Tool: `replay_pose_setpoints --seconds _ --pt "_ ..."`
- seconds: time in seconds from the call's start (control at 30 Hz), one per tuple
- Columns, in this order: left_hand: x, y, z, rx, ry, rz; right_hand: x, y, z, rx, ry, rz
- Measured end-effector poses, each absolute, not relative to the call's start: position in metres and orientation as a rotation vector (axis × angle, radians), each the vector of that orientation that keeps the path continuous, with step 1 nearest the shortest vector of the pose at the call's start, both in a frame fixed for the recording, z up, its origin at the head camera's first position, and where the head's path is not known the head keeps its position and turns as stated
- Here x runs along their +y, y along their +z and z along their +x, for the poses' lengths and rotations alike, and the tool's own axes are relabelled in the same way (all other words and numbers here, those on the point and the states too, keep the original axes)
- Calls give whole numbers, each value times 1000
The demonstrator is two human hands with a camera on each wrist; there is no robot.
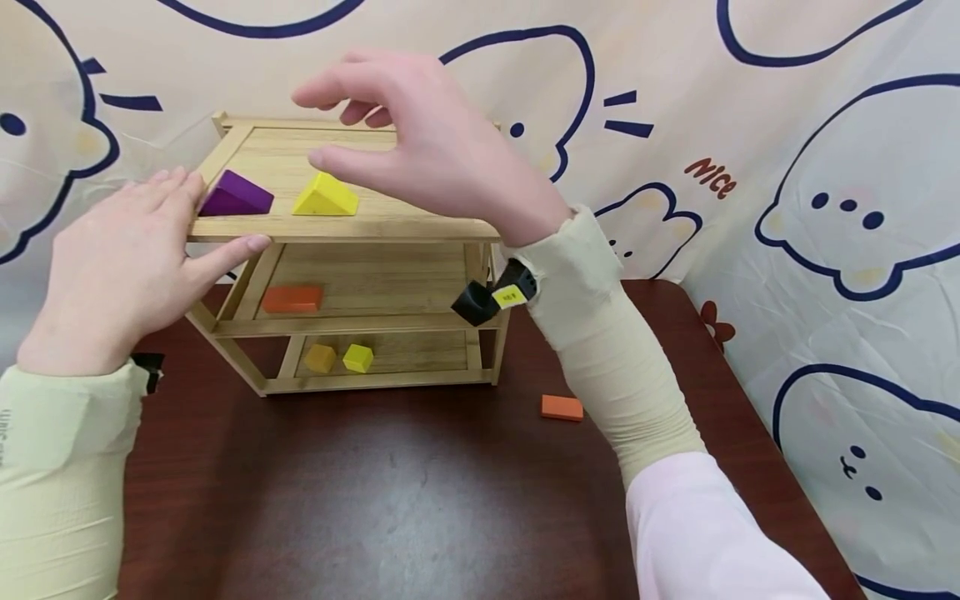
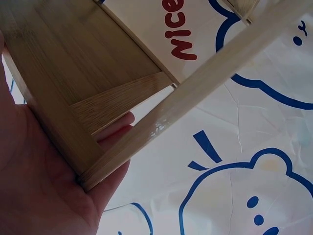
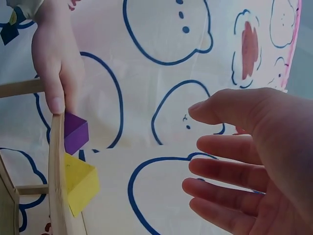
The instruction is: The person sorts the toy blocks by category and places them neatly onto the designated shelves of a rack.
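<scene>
A wooden shelf (image 1: 390,227) with three tiers stands on the table. My left hand (image 1: 120,258) grips its top left corner, thumb along the front edge; in the left wrist view the fingers (image 2: 110,183) reach behind the corner post. Close beside that hand, a purple block (image 1: 238,195) with sloping sides lies on the top tier. To its right sits a similar yellow block (image 1: 327,197). Over the top tier, my right hand (image 1: 442,137) is raised with thumb and fingers spread apart. Nothing is between them in the right wrist view, where both blocks show away from the hand.
An orange block (image 1: 292,299) lies on the middle tier. The bottom tier holds an orange-yellow cube (image 1: 320,358) and a yellow cube (image 1: 358,358). Right of the shelf, another orange block (image 1: 562,407) lies on the dark table (image 1: 375,500). A patterned curtain (image 1: 847,275) hangs behind and to the right.
</scene>
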State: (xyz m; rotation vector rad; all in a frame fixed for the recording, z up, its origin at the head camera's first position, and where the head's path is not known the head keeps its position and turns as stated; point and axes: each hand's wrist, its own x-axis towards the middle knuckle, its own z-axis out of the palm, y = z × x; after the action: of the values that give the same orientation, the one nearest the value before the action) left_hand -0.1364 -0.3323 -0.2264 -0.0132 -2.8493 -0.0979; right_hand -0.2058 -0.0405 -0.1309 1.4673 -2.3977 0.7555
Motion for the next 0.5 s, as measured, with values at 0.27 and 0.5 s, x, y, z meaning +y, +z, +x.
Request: replay_pose_setpoints --seconds 0.27,0.5 --pt "-333 -226 -137 -2834 -99 -27 -21 -143 -197 -2224 815 1527" --pt "-333 -227 -137 -2838 -96 -16 -5 -155 -189 -2109 830 1571"
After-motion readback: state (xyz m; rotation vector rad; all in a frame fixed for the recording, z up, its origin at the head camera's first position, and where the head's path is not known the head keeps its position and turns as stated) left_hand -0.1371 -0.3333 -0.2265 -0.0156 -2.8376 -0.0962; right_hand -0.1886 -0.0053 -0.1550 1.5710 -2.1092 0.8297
